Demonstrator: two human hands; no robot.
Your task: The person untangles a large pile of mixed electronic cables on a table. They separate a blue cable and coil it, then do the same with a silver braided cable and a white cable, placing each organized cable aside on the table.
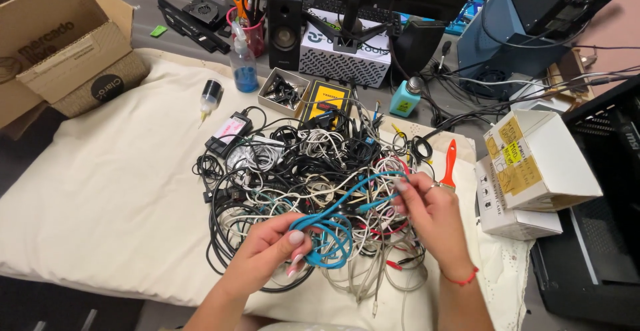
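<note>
A heap of tangled cables (313, 184) lies on a cloth-covered pad (100, 191). The left hand (267, 251) is at the heap's near edge with a coiled cable (327, 234) in its fingers; the right hand (433, 214) is on its right side. Behind the heap stand a squeeze bottle (244, 61) and a speaker (285, 18). A cardboard box (60, 44) sits far left, and stacked boxes (533, 164) lie right of the heap.

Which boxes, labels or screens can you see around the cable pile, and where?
Brown cardboard box: far left, open flaps, round black sticker.
White box: right, yellow labels, stacked on another white box.
Yellow-black box: behind the pile.
Dotted white box: rear centre.
</note>
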